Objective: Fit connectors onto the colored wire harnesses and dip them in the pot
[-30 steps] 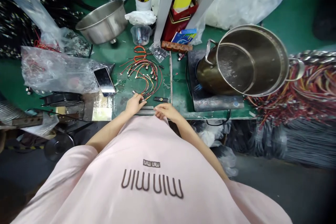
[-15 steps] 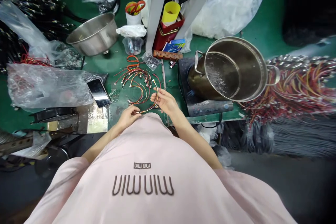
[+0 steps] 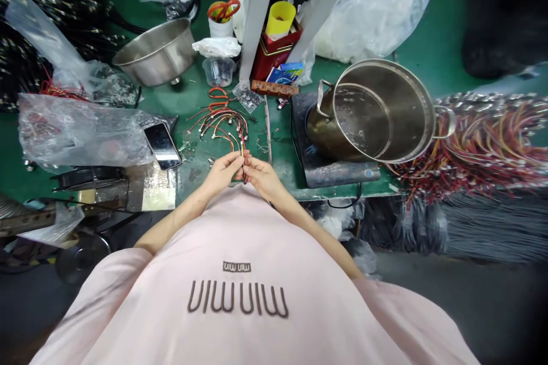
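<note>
Cable bunch, slim, with yellow and red strands, is held upright between my two hands, just in front of my pale pink shirt, at the near edge of a green workbench. My left hand pinches it between thumb and fingers; my right hand grips it from the other side, fingertips close to the left ones. Just beyond them lies a loose fan of thin wires with small white connectors, orange loop handles at its far side. To my left, a phone lies beside a clear plastic bag; farther back is a steel basin. To my right, a large metal pot stands on a black hot plate, and past it spreads a heap of red and yellow wires.
</note>
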`<state>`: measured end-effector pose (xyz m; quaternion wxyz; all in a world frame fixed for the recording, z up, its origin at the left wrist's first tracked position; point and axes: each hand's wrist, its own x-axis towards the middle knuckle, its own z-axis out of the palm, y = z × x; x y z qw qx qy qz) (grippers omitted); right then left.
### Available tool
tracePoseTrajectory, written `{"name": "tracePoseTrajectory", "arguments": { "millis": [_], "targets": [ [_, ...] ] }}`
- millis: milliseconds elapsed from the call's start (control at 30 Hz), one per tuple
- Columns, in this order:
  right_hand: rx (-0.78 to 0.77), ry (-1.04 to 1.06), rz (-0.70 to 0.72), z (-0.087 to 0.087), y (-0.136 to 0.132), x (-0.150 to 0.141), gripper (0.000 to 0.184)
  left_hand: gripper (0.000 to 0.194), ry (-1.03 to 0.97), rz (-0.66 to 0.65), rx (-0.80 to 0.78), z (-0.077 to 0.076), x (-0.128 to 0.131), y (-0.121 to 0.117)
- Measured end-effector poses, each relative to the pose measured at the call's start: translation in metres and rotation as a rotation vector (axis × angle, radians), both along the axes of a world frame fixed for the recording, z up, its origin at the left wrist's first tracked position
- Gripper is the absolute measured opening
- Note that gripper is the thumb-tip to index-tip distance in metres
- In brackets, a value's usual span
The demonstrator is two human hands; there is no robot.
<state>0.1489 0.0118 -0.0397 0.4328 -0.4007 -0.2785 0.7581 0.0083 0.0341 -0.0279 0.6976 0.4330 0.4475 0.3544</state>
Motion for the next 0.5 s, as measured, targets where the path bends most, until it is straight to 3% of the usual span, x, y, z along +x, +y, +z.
{"name": "tracePoseTrajectory", "arguments": {
  "millis": [133,300,500],
  "targets": [
    [0.130,-0.159,0.070,0.004,-0.008,-0.001,0.027,0.033,-0.025,-0.025,-0.030,0.015,0.004,-0.001],
    [0.345,-0.445,0.155,0.020,-0.008,0.015,0.026,0.023,0.082,-0.033,0.247,0.027,-0.004,-0.005],
    [0.601,-0.794,-0.021,0.048,-0.002,0.028,0.025,0.020,0.309,-0.064,0.513,0.032,-0.004,-0.007]
  ]
}}
